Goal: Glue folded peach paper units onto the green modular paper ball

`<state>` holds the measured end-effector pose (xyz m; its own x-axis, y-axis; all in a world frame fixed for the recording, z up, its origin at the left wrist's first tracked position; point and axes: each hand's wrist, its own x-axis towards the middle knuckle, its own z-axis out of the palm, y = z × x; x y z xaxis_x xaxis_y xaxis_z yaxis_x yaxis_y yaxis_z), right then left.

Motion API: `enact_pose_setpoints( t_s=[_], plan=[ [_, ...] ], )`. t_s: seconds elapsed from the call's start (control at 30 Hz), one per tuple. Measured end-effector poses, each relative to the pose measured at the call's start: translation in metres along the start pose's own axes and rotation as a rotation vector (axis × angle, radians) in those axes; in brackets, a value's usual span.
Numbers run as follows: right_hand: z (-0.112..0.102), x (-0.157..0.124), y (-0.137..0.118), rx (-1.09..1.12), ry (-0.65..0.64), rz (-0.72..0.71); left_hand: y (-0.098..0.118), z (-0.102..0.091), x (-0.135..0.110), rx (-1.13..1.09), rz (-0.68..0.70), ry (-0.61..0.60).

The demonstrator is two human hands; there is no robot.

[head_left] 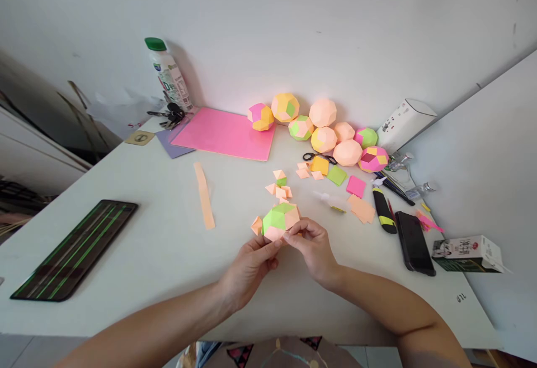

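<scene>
Both hands meet over the white table (159, 245) around a small paper polyhedron (280, 220) of green and peach facets. My left hand (250, 267) grips it from below and the left, fingers curled. My right hand (312, 245) pinches its right lower edge with thumb and fingertips. A loose peach folded piece (256, 225) lies touching the ball's left side. More small folded peach units (280, 188) lie just beyond it.
Several finished paper balls (323, 130) line the wall, beside a pink sheet (224, 133), scissors (319, 157) and coloured paper squares (356, 186). A peach strip (205, 196), a bottle (170, 77), keys, a dark tray (75, 250), a phone (414, 242), a highlighter and a carton (467, 253) also sit here.
</scene>
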<state>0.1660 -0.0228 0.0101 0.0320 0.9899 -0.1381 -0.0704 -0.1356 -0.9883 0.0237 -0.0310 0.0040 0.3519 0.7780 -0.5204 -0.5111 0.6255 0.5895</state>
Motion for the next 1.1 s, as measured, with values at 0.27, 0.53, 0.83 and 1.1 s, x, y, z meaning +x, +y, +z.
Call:
enact_pose_setpoints(
  t_s=[0.27, 0.53, 0.83, 1.1],
  plan=[
    [-0.001, -0.004, -0.005, -0.138, -0.105, -0.031, 0.000, -0.004, 0.002, 0.026, -0.007, 0.009],
    [-0.046, 0.023, -0.039, -1.106, 0.113, -0.738, 0.016, -0.001, 0.004, 0.074, 0.054, 0.002],
    [-0.079, 0.063, -0.031, -1.715, -0.098, -0.194, 0.026, -0.005, 0.004, 0.140, 0.081, -0.081],
    [-0.091, 0.075, -0.037, -1.616, -0.099, -0.207, 0.028, -0.007, 0.009, 0.133, 0.091, -0.119]
  ],
)
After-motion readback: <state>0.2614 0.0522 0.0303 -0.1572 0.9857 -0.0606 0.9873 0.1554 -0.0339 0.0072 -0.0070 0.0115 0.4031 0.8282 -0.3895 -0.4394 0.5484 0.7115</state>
